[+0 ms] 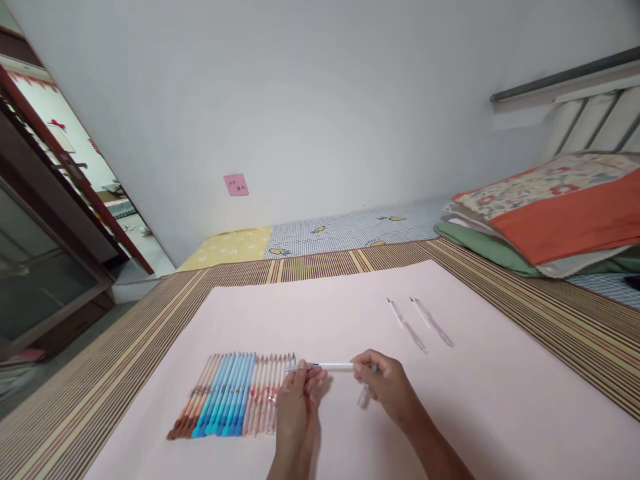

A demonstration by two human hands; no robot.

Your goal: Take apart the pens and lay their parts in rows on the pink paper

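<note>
My left hand (299,390) is closed in a pinch around a small pale, pointed piece (291,368) that looks like a pen's front section. A slim white pen refill (336,366) runs level from it to my right hand (381,379), whose fingertips pinch its other end. The refill's dark tip meets the left fingers; how far it sits inside the piece is hidden. Below the right fingers shows a translucent pen barrel (365,396); whether the hand holds it, I cannot tell. Left of my left hand lies a row of several pens (230,393), orange-brown, blue and clear with red marks.
Two pens with exposed white refills (421,312) lie at the back right of the pale pink sheet (320,313). Under the sheet is a striped mat (165,313). Folded bedding (570,213) is stacked at the right, and a white wall (350,113) rises behind.
</note>
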